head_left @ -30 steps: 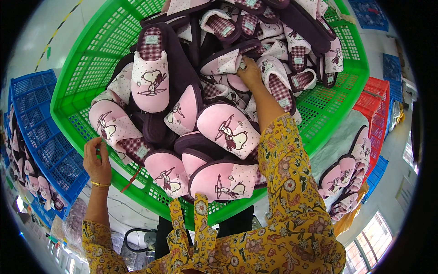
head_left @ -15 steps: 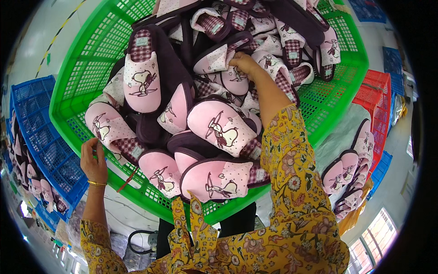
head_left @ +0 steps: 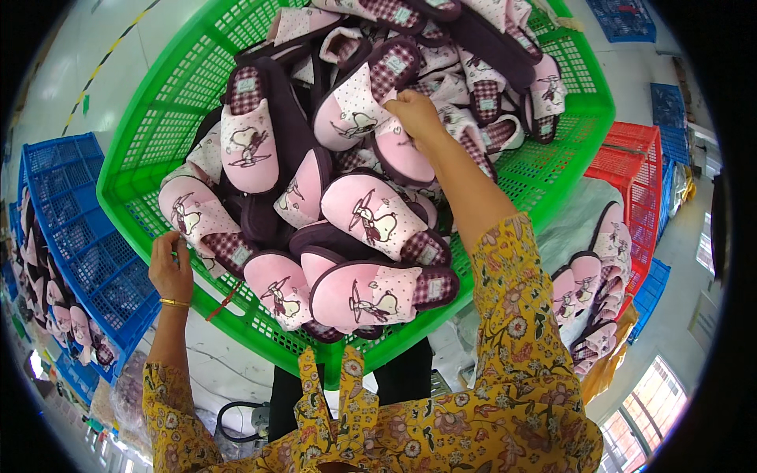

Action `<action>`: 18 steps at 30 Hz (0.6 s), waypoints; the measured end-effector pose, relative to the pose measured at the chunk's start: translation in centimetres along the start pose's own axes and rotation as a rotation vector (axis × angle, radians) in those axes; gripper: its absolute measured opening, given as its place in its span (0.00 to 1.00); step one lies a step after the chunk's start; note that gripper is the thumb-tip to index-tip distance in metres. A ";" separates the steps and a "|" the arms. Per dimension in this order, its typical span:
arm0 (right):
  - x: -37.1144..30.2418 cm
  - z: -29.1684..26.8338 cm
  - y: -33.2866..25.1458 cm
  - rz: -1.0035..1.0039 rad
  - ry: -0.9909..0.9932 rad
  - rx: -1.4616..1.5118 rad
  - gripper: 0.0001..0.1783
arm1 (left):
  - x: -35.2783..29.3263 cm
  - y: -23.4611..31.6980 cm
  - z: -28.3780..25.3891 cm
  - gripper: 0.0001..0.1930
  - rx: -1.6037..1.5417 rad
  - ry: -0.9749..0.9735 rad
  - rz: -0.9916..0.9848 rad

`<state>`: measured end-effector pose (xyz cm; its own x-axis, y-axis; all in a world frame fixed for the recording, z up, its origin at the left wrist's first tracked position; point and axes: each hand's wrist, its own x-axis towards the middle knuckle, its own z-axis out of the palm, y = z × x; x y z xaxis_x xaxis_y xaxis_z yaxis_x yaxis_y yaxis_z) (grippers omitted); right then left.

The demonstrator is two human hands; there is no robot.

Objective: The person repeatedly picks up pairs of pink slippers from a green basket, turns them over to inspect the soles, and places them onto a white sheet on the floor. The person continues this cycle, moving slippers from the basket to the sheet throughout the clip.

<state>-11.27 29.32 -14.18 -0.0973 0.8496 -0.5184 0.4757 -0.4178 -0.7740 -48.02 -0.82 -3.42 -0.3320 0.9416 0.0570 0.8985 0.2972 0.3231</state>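
slipper workshop: crates [head_left: 71,236] of slippers [head_left: 371,209]

Garment: long-sleeved top [head_left: 505,394] — mustard yellow, dense floral print in pink, white and dark tones, loose sleeves reaching past the elbows. Left wrist: thin gold bangle [head_left: 175,303] — plain, narrow. Hands bare, ungloved.

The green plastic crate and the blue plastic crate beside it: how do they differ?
The green plastic mesh crate sits in the middle, piled high with pink slippers; the left hand grips its rim and the right hand reaches into the pile. The blue plastic mesh crate lies at the left, untouched, with slippers showing only along its outer edge. Both are open lattice-walled crates.
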 end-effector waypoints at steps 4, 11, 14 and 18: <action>-4.9 -1.0 -6.5 -0.040 -0.102 0.104 0.16 | -0.1 -0.3 0.3 0.05 0.044 0.017 0.019; -12.6 6.9 -16.3 -0.315 -0.245 -0.278 0.25 | -0.2 -0.9 -0.2 0.04 0.103 0.031 0.009; -11.4 12.5 -13.1 -0.243 -0.450 -0.113 0.28 | 0.4 -0.5 -0.4 0.04 0.061 0.011 0.017; -12.3 13.7 -11.8 -0.028 -0.611 0.074 0.28 | 0.1 -1.0 -0.1 0.05 -0.023 0.008 0.018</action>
<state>-27.67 19.40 -3.71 -0.6026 0.5320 -0.5949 0.4055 -0.4380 -0.8023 -49.00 -1.04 -3.61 -0.3179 0.9455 0.0706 0.8977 0.2762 0.3434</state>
